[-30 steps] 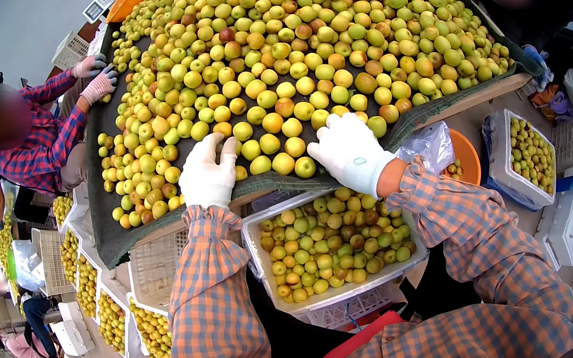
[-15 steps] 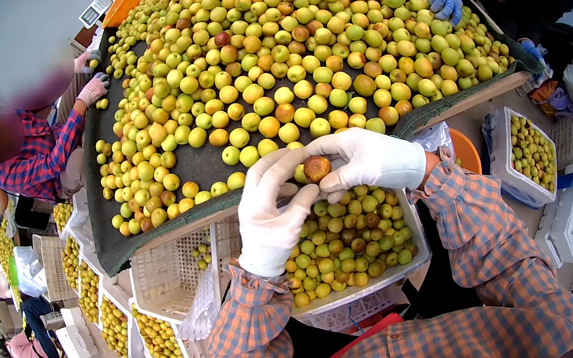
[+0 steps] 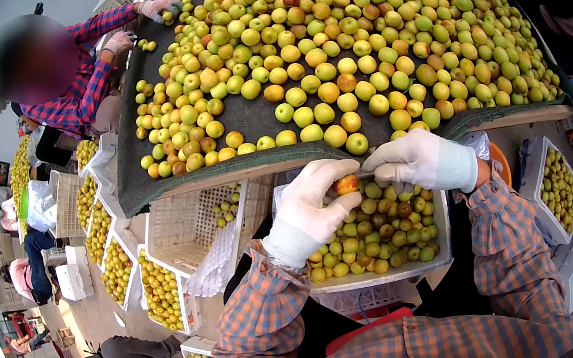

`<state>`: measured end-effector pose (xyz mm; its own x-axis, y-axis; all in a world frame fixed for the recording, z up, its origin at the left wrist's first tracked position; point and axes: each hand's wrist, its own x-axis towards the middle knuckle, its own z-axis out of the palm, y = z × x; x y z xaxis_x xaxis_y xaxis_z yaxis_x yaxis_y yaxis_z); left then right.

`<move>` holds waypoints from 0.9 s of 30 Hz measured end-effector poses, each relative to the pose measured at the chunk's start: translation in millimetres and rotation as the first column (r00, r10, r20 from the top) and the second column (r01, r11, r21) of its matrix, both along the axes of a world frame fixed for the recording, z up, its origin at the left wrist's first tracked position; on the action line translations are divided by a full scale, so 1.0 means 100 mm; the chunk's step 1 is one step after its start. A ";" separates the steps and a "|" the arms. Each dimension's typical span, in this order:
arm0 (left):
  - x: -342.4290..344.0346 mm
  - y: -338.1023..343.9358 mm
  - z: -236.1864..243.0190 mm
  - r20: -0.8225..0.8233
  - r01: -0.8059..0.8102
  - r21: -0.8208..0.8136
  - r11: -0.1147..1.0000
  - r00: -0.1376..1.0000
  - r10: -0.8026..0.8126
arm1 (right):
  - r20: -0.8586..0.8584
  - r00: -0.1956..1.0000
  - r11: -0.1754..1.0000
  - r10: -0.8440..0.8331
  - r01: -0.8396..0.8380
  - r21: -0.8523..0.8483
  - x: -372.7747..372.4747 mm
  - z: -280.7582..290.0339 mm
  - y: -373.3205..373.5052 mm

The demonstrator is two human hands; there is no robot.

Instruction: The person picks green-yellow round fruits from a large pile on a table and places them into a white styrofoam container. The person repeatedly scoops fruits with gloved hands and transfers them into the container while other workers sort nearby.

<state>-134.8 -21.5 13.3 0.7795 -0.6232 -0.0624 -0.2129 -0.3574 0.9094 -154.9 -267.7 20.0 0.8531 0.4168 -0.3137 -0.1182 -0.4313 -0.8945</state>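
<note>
Broadly, a dark-cloth-covered desk [image 3: 240, 117] stood beyond a white rectangular box [image 3: 443, 224]; before the desk, the white-gloved right hand [image 3: 423, 159], hold unclear, flanked the white-gloved left hand [image 3: 312, 208], which pinched a round red-yellow fruit [image 3: 346, 185], apparently for steadiness.

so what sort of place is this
Probably a fruit sorting or packing area: a broad table lined with dark cloth and heaped with yellow-green fruit, a white box holding more, and a co-worker's gloved hand at the table's left edge.
</note>
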 end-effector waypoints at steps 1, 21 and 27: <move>0.01 0.13 0.04 -0.057 -0.055 0.036 0.998 0.997 0.057 | 0.015 0.992 0.992 -0.122 0.122 -0.016 -0.04 0.07 -0.06; 0.80 0.19 0.21 0.608 -0.255 0.137 0.957 0.785 0.122 | 0.651 0.566 0.503 -0.506 0.807 -0.310 0.14 -0.30 -1.47; 1.36 -0.59 -0.47 0.608 -0.188 0.598 0.779 0.740 -0.288 | 0.661 0.650 0.400 -0.373 0.756 -0.518 0.14 -0.23 -1.46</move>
<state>1.1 -80.7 -34.1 0.7345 -0.6752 0.0684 -0.6775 -0.7236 0.1321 -141.0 -413.6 -2.9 0.8924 -0.4145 0.1783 -0.3394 -0.8770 -0.3401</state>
